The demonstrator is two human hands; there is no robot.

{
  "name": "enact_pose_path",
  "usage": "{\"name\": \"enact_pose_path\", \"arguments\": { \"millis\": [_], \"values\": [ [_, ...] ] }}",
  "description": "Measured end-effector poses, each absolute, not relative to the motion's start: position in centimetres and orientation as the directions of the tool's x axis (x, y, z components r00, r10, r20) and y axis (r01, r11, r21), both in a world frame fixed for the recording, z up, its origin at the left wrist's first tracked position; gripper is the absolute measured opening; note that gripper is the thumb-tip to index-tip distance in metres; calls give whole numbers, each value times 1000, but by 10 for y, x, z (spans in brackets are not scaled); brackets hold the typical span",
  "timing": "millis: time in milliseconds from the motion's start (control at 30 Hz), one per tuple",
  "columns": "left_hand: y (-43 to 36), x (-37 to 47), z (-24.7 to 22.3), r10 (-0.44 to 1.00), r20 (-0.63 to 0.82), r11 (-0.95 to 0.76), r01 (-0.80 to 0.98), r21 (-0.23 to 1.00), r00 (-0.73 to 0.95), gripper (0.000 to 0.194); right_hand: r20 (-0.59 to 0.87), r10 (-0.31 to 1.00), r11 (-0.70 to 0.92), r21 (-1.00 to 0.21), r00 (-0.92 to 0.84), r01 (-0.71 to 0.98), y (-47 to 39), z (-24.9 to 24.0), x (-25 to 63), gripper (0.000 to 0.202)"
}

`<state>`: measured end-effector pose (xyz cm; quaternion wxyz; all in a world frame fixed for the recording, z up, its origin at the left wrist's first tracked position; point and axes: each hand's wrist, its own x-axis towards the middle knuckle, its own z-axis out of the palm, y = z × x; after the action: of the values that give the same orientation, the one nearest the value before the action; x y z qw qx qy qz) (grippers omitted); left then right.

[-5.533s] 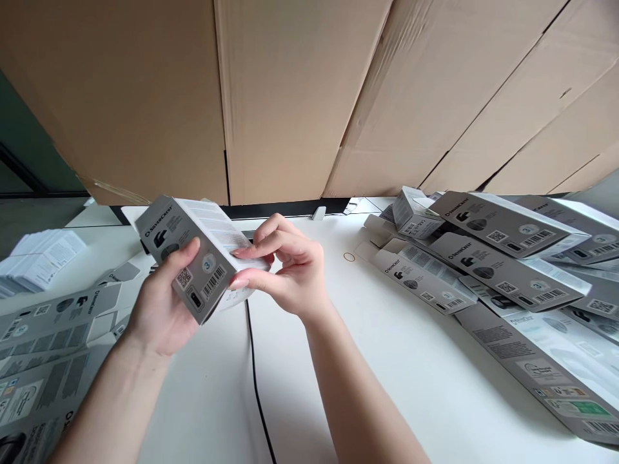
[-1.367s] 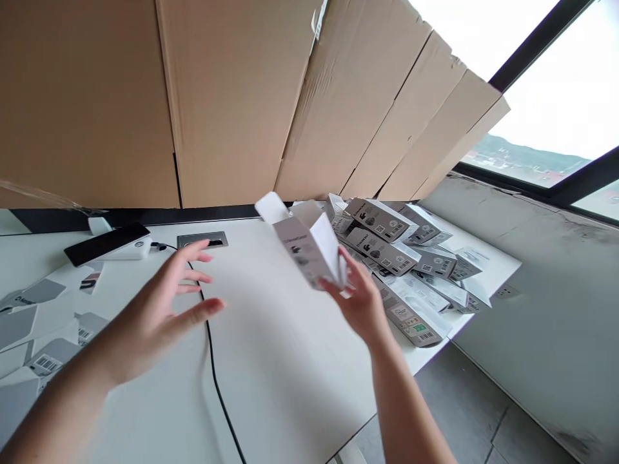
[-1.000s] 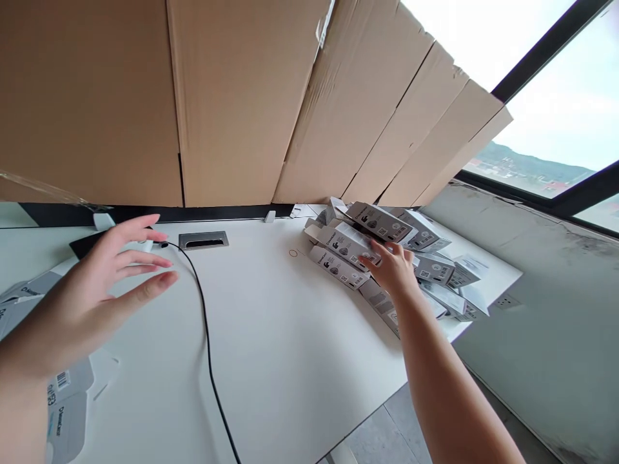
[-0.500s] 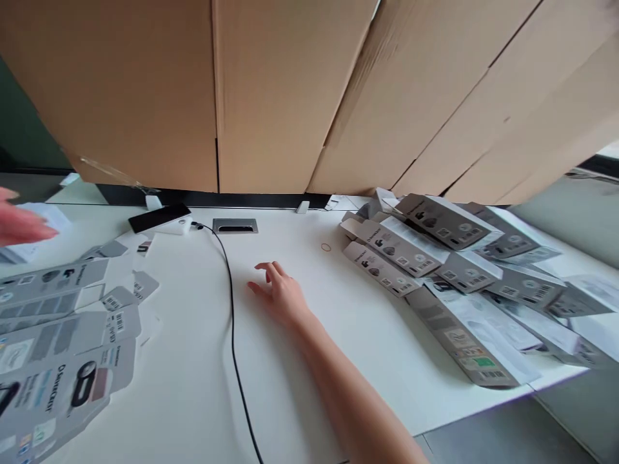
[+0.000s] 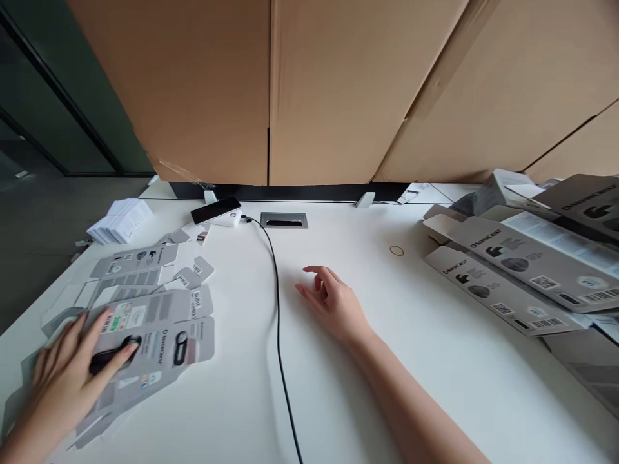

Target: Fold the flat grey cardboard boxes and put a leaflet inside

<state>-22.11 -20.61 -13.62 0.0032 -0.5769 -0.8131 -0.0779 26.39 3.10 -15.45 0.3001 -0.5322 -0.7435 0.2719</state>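
My left hand [image 5: 70, 367] lies spread on the top sheet of a stack of flat, unfolded grey cardboard boxes [image 5: 188, 306], printed with product pictures and text. Its thumb and fingers are apart on the printed face. Over the bare middle of the white table rests my right hand [image 5: 333, 303], fingers loosely curled and apart, with nothing in it. Just left of that hand a black cable [image 5: 277, 309] runs down the table. On the right, folded grey boxes [image 5: 503, 290] with the same print lie piled on one another.
A black phone [image 5: 216, 209] leans on a white power bank [image 5: 226, 219] that the cable plugs into. Folded white papers [image 5: 120, 221] stand at the far left edge. A rubber band [image 5: 396, 251] lies near the box pile. Tall brown cardboard [image 5: 338, 96] walls the back.
My left hand has come down from the left edge of view onto the flat boxes. The view has turned left. My right hand stays in much the same pose beside the cable.
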Motion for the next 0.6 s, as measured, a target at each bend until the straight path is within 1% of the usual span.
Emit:
{"name": "enact_pose_path", "arguments": {
  "millis": [33, 100, 133, 200, 267, 300, 367, 467, 567, 600],
  "values": [
    [-206, -219, -143, 931, 130, 324, 935, 142, -342, 93, 154, 955, 282, -726, -252, 627, 31, -154, 264, 38],
    [-200, -214, -143, 945, 152, 255, 944, 209, -289, 93, 146, 957, 276, -730, -251, 626, 30, -154, 266, 41],
    [-195, -211, -138, 968, 125, 185, 954, 235, -218, 98, 142, 957, 273, -731, -253, 625, 30, -154, 266, 42],
    [-183, -208, -124, 999, 35, 24, 969, 247, -34, 115, 137, 957, 272, -733, -257, 624, 29, -154, 267, 43],
    [-173, -205, -110, 991, -70, -96, 973, 209, 112, 132, 137, 956, 274, -733, -259, 623, 29, -154, 267, 44],
    [-169, -203, -104, 982, -113, -127, 975, 183, 149, 136, 138, 956, 274, -732, -258, 623, 29, -155, 267, 44],
    [-161, -198, -96, 969, -180, -144, 978, 151, 171, 136, 140, 956, 274, -731, -256, 625, 30, -155, 266, 43],
    [-149, -187, -87, 952, -256, -136, 980, 147, 170, 133, 145, 955, 279, -731, -257, 623, 30, -155, 266, 43],
    [-138, -176, -79, 942, -299, -118, 983, 140, 156, 138, 146, 955, 280, -735, -259, 618, 30, -154, 266, 42],
    [-135, -172, -76, 939, -309, -112, 984, 137, 150, 137, 146, 955, 280, -737, -259, 615, 30, -154, 266, 42]
  ]
}}
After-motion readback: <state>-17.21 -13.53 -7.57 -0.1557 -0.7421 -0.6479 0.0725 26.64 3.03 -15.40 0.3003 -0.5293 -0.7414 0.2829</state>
